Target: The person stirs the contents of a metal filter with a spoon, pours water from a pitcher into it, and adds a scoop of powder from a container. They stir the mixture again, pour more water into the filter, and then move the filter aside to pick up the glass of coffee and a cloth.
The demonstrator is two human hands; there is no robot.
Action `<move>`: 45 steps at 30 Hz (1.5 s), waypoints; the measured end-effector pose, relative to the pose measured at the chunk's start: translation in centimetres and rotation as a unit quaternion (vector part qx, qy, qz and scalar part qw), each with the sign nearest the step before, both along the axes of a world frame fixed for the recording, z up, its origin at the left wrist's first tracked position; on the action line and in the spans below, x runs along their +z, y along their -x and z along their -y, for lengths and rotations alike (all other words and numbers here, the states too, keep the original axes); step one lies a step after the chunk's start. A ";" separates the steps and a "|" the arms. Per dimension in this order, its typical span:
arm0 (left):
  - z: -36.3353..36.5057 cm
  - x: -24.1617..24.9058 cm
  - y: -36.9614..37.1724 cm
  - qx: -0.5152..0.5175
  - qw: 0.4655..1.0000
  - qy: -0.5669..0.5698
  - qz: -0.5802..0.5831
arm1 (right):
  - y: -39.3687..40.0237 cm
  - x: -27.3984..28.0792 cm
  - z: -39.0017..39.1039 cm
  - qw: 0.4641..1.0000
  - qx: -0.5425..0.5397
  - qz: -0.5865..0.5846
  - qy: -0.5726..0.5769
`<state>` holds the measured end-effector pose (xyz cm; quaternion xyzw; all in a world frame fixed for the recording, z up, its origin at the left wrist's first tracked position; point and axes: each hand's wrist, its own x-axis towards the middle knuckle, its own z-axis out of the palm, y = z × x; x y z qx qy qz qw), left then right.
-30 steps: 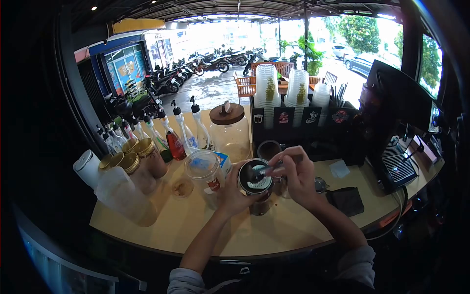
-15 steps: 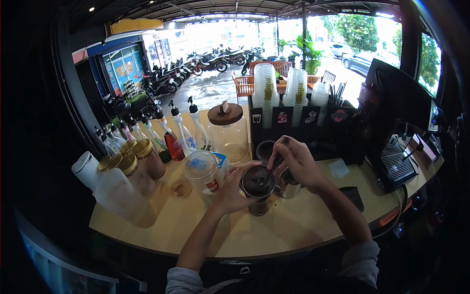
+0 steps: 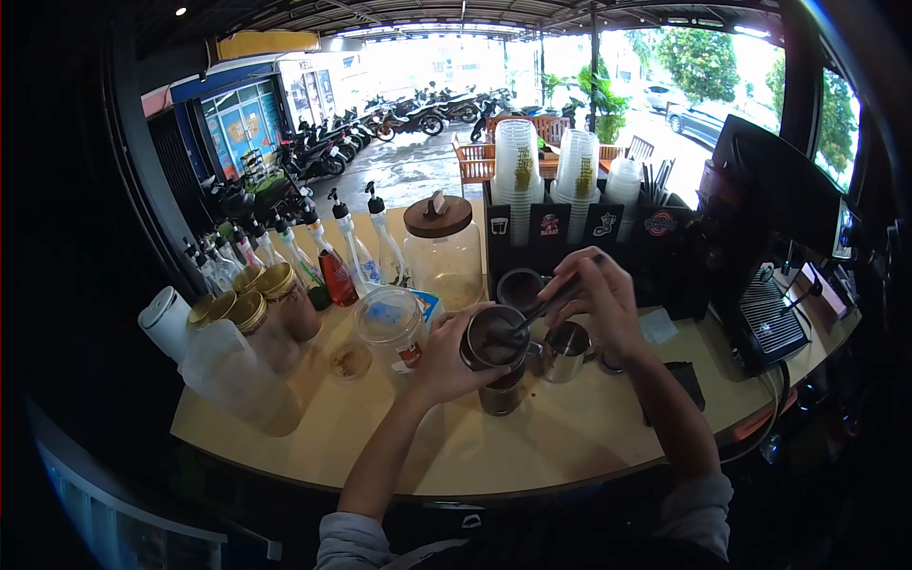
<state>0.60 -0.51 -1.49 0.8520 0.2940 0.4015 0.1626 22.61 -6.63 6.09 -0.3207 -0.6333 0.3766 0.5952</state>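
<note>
My left hand (image 3: 445, 369) is wrapped around the side of a round, dark-walled cup (image 3: 478, 359), tilted slightly. Dark brown contents that look like powder or liquid show inside it. My right hand (image 3: 606, 306) grips the dark handle of a spoon (image 3: 545, 312), whose lower end dips into the cup. Directly beneath the cup stands a glass jar (image 3: 502, 399) with something dark in it; whether the two touch is hidden. Just right of them is a steel milk pitcher (image 3: 567, 350). Another dark round container (image 3: 521, 288) sits behind.
Left on the counter (image 3: 351, 456) are a clear open jar (image 3: 391, 328), gold-lidded jars (image 3: 277, 282), a translucent jug (image 3: 223, 361) and several pump bottles (image 3: 378, 233). A wooden-lidded jar (image 3: 446, 261) and stacked plastic cups (image 3: 518, 171) stand behind; an espresso machine (image 3: 768, 313) is at right.
My right hand has moved right and turned, bringing the spoon's handle to a lower slant. The cup has shifted slightly left and tipped, and more of the pitcher shows.
</note>
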 end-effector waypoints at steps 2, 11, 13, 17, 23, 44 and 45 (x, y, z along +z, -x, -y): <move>-0.3 0.1 0.1 -0.003 1.000 0.014 0.014 | -0.9 -0.5 0.4 0.996 -0.033 -0.087 -0.013; -0.7 0.1 0.0 0.009 0.991 0.124 0.058 | -4.0 -2.9 3.6 0.968 -0.130 -0.206 -0.054; -0.6 0.2 0.0 0.013 0.991 0.122 0.054 | -4.9 -4.8 4.1 0.970 -0.146 -0.189 -0.048; -0.3 0.4 0.2 0.015 0.990 0.127 0.066 | -5.3 -10.2 5.4 0.982 -0.149 -0.115 -0.030; -0.1 0.4 0.0 0.004 0.987 0.137 0.086 | -4.2 -15.5 6.1 0.977 -0.173 0.115 -0.037; 1.7 -0.8 -0.6 -0.001 0.989 0.095 0.112 | -5.3 -18.3 5.7 0.857 -0.186 0.477 -0.050; 1.7 -0.8 -0.6 -0.005 0.989 0.089 0.115 | -5.6 -17.1 5.2 0.852 -0.261 0.443 -0.102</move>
